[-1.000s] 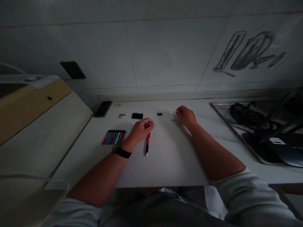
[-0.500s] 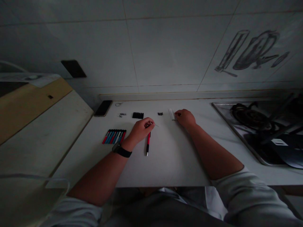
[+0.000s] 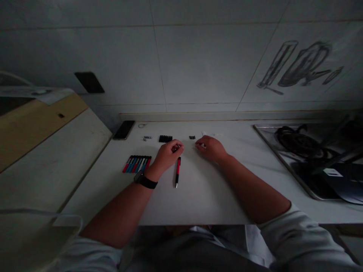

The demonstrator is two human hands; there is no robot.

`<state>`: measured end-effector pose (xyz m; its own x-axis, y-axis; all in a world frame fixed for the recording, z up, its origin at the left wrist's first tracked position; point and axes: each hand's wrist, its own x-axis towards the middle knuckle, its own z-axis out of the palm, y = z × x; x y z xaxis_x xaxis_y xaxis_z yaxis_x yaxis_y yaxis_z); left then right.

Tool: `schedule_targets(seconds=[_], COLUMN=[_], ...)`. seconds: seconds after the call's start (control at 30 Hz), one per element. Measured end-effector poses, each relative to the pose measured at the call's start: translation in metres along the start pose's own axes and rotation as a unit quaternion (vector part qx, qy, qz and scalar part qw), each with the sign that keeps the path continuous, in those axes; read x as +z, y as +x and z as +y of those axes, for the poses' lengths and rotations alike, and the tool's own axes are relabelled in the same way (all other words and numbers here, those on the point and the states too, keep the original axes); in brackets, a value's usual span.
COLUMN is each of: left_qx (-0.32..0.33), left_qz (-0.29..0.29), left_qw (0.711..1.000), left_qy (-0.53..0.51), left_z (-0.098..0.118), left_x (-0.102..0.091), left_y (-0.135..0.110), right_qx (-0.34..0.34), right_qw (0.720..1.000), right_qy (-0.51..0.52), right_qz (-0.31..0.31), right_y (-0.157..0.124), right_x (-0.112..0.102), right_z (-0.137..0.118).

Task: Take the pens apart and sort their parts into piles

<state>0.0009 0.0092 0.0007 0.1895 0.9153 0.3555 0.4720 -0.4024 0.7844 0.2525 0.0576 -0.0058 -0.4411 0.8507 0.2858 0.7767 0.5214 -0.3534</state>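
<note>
My left hand (image 3: 170, 154), with a dark watch at its wrist, is closed in a pinch on a thin pale rod, mostly hidden by the fingers. Just below it, a red and black pen (image 3: 177, 172) lies on the white countertop (image 3: 195, 200). To the right, my right hand (image 3: 212, 148) hovers low with thumb and fingertips together; what they hold is too small to make out. Thin clear sticks (image 3: 204, 133) lie behind that hand, partly covered. Small dark pieces (image 3: 192, 137) lie between and beyond both hands.
Left of my left hand is a row of red, blue and white pen barrels (image 3: 137, 164). Behind are black ribbed pieces (image 3: 165, 138), small silvery parts (image 3: 147, 138), a ring (image 3: 142, 125) and a phone (image 3: 124, 130). A gas stove (image 3: 300, 151) stands at right.
My right hand has moved left from the clear sticks toward my left hand, its fingers pinched. My left hand has barely moved; the rod's tip shows less past its fingers.
</note>
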Motion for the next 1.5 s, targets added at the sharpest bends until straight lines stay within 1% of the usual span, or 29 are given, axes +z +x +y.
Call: schedule_targets(seconds=[0.1,0.17,0.27,0.37,0.43,0.5,0.57,0.6,0.7,0.77,0.87,0.93,1.0,1.07,1.2,1.33,1.37,1.43,1.5], left_qx=[0.007,0.011,0.014,0.013,0.011,0.01,0.012,0.013,0.018,0.018,0.021,0.025,0.027,0.027,0.033,0.041,0.042,0.043,0.045], left_qz=[0.008,0.01,0.006,0.001,-0.002,-0.007,-0.013,-0.016,-0.014,-0.011,-0.013,-0.015,-0.016,-0.019,-0.026,-0.03,-0.03,-0.03,-0.03], left_qw=[1.0,1.0,1.0,1.0,1.0,1.0,1.0,1.0,1.0,1.0,0.999,0.999,0.999,0.999,0.998,0.997,0.996,0.996,0.996], left_qy=[0.002,0.001,-0.001,0.0,-0.002,-0.002,0.004,0.008,0.019,0.023,0.027,0.027,0.026,0.029,0.043,0.063,0.067,0.073,0.076], left_z=[0.0,-0.001,-0.002,-0.003,-0.003,-0.002,-0.001,-0.001,0.0,-0.001,-0.001,-0.001,-0.001,-0.002,-0.003,-0.002,-0.002,-0.001,0.0], left_x=[0.0,0.0,0.0,-0.001,-0.001,-0.001,-0.001,-0.001,-0.002,-0.002,-0.003,-0.003,-0.003,-0.002,-0.002,-0.003,-0.003,-0.004,-0.005], left_y=[0.0,0.0,0.001,0.0,0.0,-0.001,-0.001,-0.001,-0.001,-0.001,-0.001,-0.001,-0.001,-0.001,-0.002,-0.002,-0.002,-0.001,-0.001], right_qx=[-0.042,-0.056,-0.074,-0.077,-0.041,0.031,0.105,0.128,0.167,0.197,0.243,0.263,0.276,0.285,0.274,0.238,0.228,0.2,0.158], right_qw=[0.999,0.997,0.996,0.997,0.996,0.989,0.975,0.972,0.963,0.946,0.912,0.897,0.889,0.891,0.919,0.937,0.944,0.964,0.983], right_qy=[-0.015,-0.022,-0.013,0.026,0.066,0.088,0.087,0.085,0.078,0.08,0.094,0.099,0.1,0.095,0.052,0.005,-0.008,-0.038,-0.06], right_qz=[-0.028,-0.045,-0.051,-0.015,0.041,0.119,0.174,0.18,0.199,0.243,0.316,0.342,0.351,0.34,0.278,0.255,0.238,0.17,0.077], right_y=[-0.003,-0.003,-0.003,-0.001,0.001,0.002,0.004,0.004,0.005,0.005,0.004,0.002,-0.001,-0.003,-0.003,0.01,0.017,0.034,0.055], right_x=[0.01,0.015,0.018,0.011,0.002,-0.008,-0.017,-0.02,-0.025,-0.027,-0.034,-0.039,-0.041,-0.04,-0.035,-0.046,-0.05,-0.057,-0.061], right_z=[-0.023,-0.031,-0.032,-0.022,-0.01,0.005,0.022,0.029,0.05,0.063,0.084,0.096,0.105,0.108,0.106,0.112,0.115,0.123,0.129])
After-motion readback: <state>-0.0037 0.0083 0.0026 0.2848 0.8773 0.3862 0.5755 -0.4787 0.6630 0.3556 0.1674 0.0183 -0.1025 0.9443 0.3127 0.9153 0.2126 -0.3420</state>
